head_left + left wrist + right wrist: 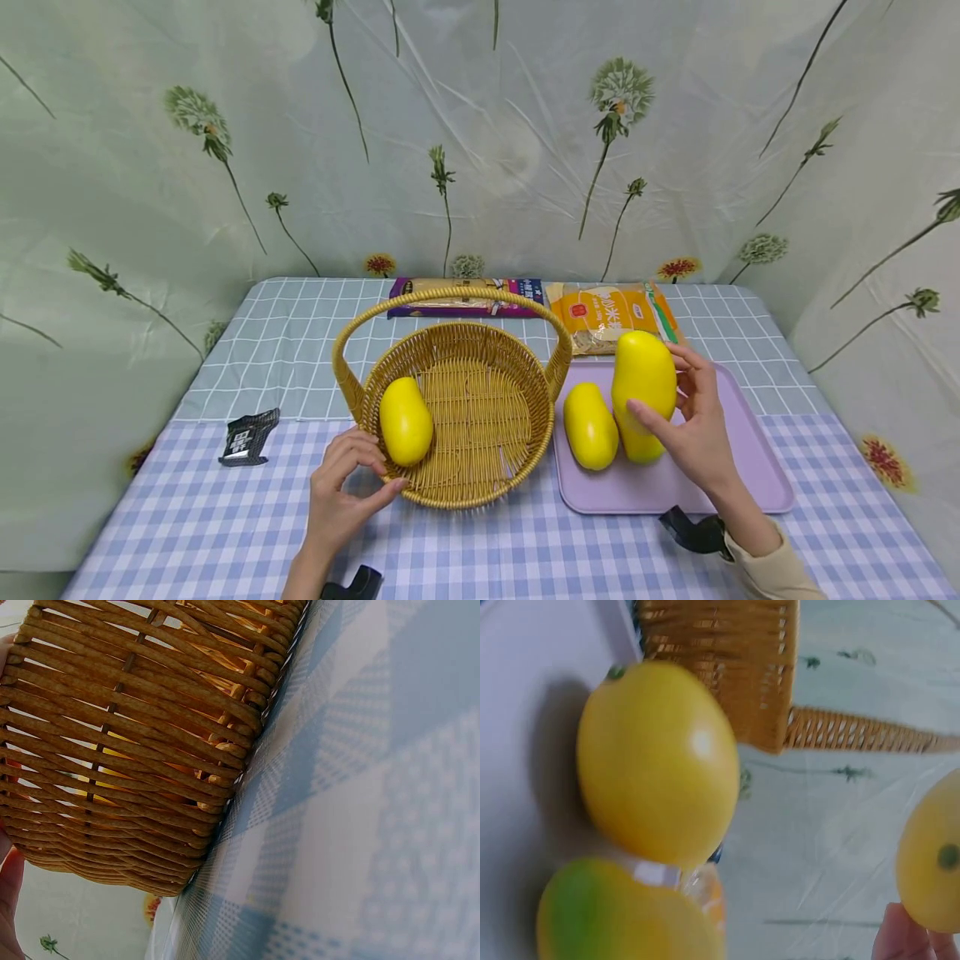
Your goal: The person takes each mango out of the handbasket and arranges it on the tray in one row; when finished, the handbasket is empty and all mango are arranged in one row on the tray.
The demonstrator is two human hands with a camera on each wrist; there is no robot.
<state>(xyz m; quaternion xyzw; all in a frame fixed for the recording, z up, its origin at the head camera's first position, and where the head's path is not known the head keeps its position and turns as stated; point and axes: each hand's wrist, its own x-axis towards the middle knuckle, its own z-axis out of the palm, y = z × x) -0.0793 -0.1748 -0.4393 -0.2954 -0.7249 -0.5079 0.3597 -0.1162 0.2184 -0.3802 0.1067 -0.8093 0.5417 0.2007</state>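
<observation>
My right hand (697, 417) holds a yellow mango (645, 371) in the air over the purple tray (750, 467), thumb on its near side and fingers behind it. Beneath, a second mango (641, 447), greenish at its near end, is partly covered by the held one. A third mango (591, 427) lies beside it on the tray's left part. In the wicker basket (472, 417), one mango (406, 422) rests against the left side. My left hand (341, 487) grips the basket's rim at the front left, fingertips over the edge; the left wrist view shows the basket's woven outer wall (135, 750).
The basket's tall arched handle (450, 293) rises over its back. Behind lie a purple noodle-like packet (465, 308) and an orange-and-clear food bag (611, 312). A small black wrapper (249, 437) lies at left on the checked tablecloth (187, 517).
</observation>
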